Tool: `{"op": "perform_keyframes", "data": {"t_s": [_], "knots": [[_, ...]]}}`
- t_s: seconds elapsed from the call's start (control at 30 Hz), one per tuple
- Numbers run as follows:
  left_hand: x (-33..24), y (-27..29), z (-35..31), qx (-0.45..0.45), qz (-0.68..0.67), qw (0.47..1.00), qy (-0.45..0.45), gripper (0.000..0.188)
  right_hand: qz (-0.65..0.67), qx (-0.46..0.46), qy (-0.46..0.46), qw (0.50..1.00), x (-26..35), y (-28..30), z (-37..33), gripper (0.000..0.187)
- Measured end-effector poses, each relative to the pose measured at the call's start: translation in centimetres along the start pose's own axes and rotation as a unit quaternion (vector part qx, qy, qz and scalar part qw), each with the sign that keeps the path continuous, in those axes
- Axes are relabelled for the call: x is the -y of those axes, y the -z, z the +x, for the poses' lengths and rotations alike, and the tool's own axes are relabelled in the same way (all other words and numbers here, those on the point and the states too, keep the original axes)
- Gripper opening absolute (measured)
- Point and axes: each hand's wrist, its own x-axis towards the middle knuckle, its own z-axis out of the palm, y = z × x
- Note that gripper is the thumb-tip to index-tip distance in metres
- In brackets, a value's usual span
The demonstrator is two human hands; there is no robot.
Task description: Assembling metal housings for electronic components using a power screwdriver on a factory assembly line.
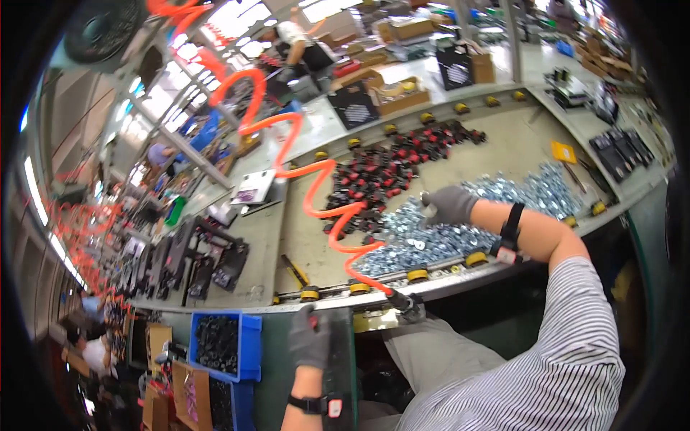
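My right hand (pixel 451 206), in a grey glove, reaches over a heap of small silver metal parts (pixel 496 189) on the tabletop. Its fingers are bent, and a shiny metal bit shows between thumb and forefinger. Down at the table's near edge, my left hand (pixel 310 339), gloved in grey too, is closed. A spot of red shows at its fingers, like the colouring of the small black-and-red parts (pixel 370 179) piled beyond the metal heap; most of that piece is hidden. An orange coiled air hose (pixel 316 194) hangs down to a dark air tool (pixel 410 307) by my lap.
Yellow-and-black rollers (pixel 417 274) line the table's rims. A blue bin (pixel 248 345) of black parts stands below left, near open cardboard boxes (pixel 188 395). Black housings (pixel 215 262) lie on the left tabletop, others (pixel 622 152) at right. A person (pixel 295 43) works across the table.
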Motion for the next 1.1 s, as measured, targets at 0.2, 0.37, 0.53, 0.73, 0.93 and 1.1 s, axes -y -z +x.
{"op": "perform_keyframes", "data": {"t_s": [0.2,0.37,0.53,0.73,0.93,1.1], "knots": [[6.1,1.4,-5.1,0.04,0.186,0.98,-0.051,0.035,-0.137,-0.104,-0.366,0.915,-21.1,1.3,-12.8,0.045],[7.1,0.8,-6.1,-0.009,0.113,0.993,-0.035,0.033,-0.123,-0.126,-0.594,0.785,-27.6,3.4,-26.2,0.045],[5.7,1.4,-5.7,0.012,0.116,0.993,-0.034,0.044,-0.123,-0.157,-0.677,0.709,-29.5,3.4,-31.5,0.046],[3.9,1.5,-5.6,0.004,0.059,0.998,-0.016,0.037,-0.11,-0.12,-0.695,0.7,-31.9,4.2,-31.2,0.044],[3.0,1.6,-5.4,0.014,0.08,0.996,-0.02,0.034,-0.202,-0.011,-0.667,0.717,-36.2,4.1,-29.8,0.037],[2.6,1.5,-5.4,0.009,0.129,0.991,-0.021,0.036,-0.33,0.092,-0.589,0.732,-41.3,2.5,-28.7,0.02]]}}
